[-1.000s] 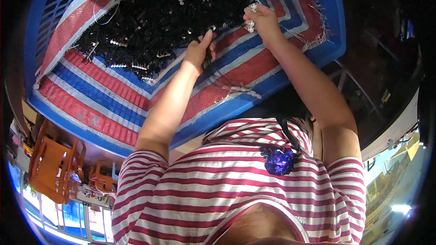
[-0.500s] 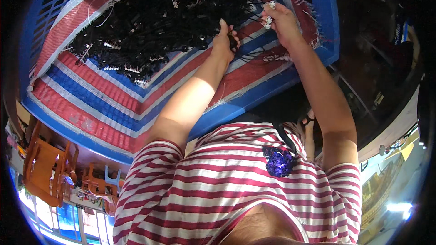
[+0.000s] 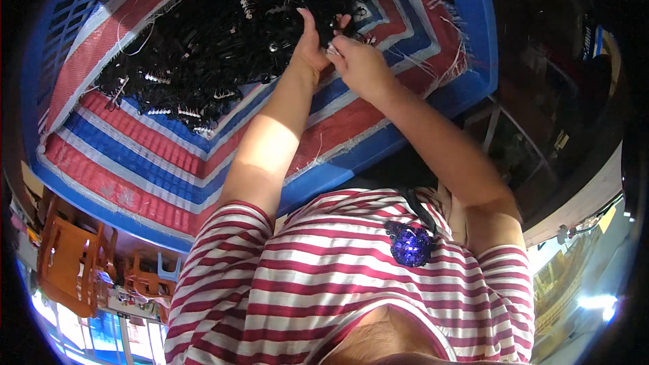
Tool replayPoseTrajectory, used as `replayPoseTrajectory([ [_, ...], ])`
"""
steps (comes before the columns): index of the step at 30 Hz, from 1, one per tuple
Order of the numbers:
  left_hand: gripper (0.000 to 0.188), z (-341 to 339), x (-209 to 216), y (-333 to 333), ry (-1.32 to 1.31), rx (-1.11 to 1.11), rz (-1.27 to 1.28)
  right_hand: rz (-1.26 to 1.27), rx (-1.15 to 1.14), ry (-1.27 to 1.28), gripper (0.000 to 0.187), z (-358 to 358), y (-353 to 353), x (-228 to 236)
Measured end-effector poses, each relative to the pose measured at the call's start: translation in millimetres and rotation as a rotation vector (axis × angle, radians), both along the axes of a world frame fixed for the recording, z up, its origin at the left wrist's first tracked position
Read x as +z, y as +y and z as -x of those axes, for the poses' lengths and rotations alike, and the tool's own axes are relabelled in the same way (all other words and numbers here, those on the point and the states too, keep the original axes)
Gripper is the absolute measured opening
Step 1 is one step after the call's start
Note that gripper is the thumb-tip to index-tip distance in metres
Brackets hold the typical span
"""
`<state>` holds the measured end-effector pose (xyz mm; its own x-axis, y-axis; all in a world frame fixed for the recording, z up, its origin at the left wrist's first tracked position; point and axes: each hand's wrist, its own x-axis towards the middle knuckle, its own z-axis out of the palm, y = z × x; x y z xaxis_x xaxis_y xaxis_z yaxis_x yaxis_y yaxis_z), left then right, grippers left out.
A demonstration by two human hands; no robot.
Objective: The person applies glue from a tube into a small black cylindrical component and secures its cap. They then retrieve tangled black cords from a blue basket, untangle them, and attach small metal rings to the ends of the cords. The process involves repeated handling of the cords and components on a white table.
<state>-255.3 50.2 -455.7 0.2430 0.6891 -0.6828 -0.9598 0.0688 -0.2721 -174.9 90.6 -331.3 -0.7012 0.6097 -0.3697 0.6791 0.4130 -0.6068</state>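
a person in a red-and-white striped shirt (image 3: 324, 277), a purple sequined ornament (image 3: 410, 243) at its front, works with bare hands over a basket. the right hand (image 3: 363, 65) pinches a small white piece (image 3: 332, 49) between thumb and fingers, just beside the left hand (image 3: 311, 52), whose thumb stands raised and apart; its palm is partly hidden, and whether it grips anything cannot be told. as far as shows, one white piece is in hand while a large black heap (image 3: 196, 47) lies loose; how much is finished cannot be judged. the piece is pale and mostly covered by fingers; the heap is tangled, cord-like and glossy, dotted with white beaded-looking strips. it rests on a frayed red, white and blue woven sheet (image 3: 138, 142) lining the blue plastic basket (image 3: 115, 208). beyond, a brown chair (image 3: 67, 263) stands.
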Motion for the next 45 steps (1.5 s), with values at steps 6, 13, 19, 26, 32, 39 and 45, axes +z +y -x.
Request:
replayPoseTrajectory([
  [6, 0.049, 11, 2, 16, 0.045, -0.178, 0.135, -0.097, 0.219, -0.147, 0.008, -1, -6, -15],
  [13, 0.021, 30, 5, 3, -0.168, -0.18, -0.014, -0.056, 0.085, -0.082, 0.038, 4, -13, 20],
  [19, 0.017, 58, 35, -22, 0.092, -0.351, -0.017, -0.004, -0.086, 0.088, 0.036, -25, -4, 57],
  [26, 0.019, 89, 102, -56, 0.404, -0.443, 0.014, 0.112, -0.193, 0.1, 0.025, -57, -4, 89],
  [32, 0.012, 117, 164, -76, 0.485, -0.605, 0.058, 0.097, -0.252, 0.089, 0.023, -58, -4, 77],
  [39, 0.022, 136, 256, -86, 0.722, -0.816, -0.219, 0.288, -0.456, 0.172, 0.023, -63, 1, 55],
  [45, 0.031, 154, 326, -86, 0.877, -0.815, -0.219, 0.331, -0.506, 0.217, 0.023, -65, 2, 41],
])
